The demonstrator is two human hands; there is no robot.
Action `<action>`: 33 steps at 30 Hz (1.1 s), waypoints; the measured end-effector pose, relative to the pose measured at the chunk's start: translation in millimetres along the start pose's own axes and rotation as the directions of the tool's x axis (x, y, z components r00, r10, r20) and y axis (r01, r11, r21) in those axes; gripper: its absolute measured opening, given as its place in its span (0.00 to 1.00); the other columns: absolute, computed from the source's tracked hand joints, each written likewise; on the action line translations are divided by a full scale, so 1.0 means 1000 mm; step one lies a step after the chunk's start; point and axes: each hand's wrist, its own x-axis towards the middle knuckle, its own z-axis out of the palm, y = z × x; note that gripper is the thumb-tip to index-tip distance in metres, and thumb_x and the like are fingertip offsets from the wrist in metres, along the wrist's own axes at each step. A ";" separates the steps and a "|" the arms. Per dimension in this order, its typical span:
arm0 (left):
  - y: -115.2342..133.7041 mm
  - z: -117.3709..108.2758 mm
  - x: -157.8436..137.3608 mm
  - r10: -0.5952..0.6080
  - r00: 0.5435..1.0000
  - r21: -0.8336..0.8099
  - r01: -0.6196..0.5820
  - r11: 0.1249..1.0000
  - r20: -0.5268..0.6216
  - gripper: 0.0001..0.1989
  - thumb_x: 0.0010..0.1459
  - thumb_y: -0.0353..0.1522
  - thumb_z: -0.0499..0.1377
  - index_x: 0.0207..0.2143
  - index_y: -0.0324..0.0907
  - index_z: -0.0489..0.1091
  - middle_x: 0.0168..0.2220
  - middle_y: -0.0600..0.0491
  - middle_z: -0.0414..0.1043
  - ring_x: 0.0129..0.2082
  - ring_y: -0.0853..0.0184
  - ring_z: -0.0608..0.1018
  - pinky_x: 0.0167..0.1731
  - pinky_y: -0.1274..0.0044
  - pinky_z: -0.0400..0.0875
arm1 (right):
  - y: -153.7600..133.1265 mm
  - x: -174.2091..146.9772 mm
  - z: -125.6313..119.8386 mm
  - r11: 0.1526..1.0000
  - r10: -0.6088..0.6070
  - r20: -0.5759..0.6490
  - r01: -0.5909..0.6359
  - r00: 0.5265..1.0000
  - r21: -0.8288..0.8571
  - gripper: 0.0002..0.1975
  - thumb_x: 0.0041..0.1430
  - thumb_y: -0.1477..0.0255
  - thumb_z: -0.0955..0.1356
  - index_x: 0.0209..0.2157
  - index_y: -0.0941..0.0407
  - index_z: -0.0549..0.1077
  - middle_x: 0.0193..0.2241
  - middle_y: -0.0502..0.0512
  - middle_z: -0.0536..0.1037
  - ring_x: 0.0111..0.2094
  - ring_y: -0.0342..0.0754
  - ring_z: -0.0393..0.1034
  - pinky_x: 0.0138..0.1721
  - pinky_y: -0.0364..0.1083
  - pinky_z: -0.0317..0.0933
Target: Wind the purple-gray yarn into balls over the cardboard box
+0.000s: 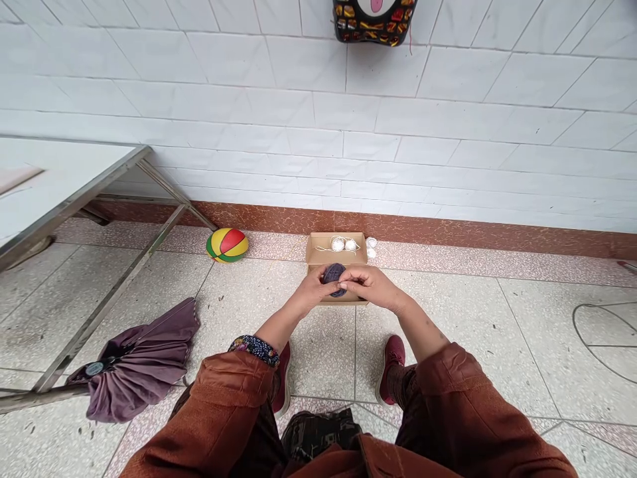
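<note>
A dark grey-blue ball of yarn is held up in front of me, above an open cardboard box on the floor. My left hand is closed around the ball's left and lower side. With fingertips pinched together, my right hand touches the ball's right side; any strand between those fingers is too small to make out. Inside the box's far half lie two white yarn balls with loose strands. Two more small white balls rest on the floor against the box's right side.
A red, yellow and green ball sits by the wall. At left stands a metal-framed table, with a folded purple umbrella below. A wire frame lies at right. A patterned black bag hangs on the tiled wall.
</note>
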 end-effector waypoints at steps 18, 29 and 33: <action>0.000 0.004 -0.011 -0.102 0.973 -0.275 0.158 0.948 0.209 0.28 0.50 0.36 0.70 0.53 0.44 0.72 0.51 0.46 0.75 0.48 0.58 0.76 0.48 0.67 0.69 | 0.002 -0.001 -0.021 0.863 0.193 -0.297 -0.017 0.935 0.506 0.18 0.65 0.50 0.66 0.36 0.50 0.66 0.21 0.44 0.66 0.18 0.42 0.52 0.21 0.42 0.51; 0.000 -0.002 -0.017 -0.107 0.829 0.014 0.119 0.993 0.550 0.25 0.51 0.36 0.68 0.53 0.42 0.73 0.48 0.46 0.77 0.46 0.59 0.76 0.49 0.68 0.67 | 0.018 0.004 -0.046 0.591 0.436 -0.500 0.181 0.748 0.786 0.17 0.55 0.59 0.77 0.33 0.51 0.68 0.20 0.41 0.54 0.18 0.38 0.49 0.15 0.36 0.51; -0.004 -0.003 -0.018 -0.176 0.793 0.118 0.132 0.984 0.584 0.26 0.52 0.38 0.68 0.53 0.41 0.72 0.47 0.47 0.76 0.46 0.60 0.75 0.49 0.69 0.67 | 0.014 0.002 -0.052 0.482 0.460 -0.478 0.242 0.748 0.842 0.14 0.58 0.64 0.76 0.33 0.52 0.68 0.19 0.39 0.55 0.17 0.35 0.52 0.15 0.32 0.55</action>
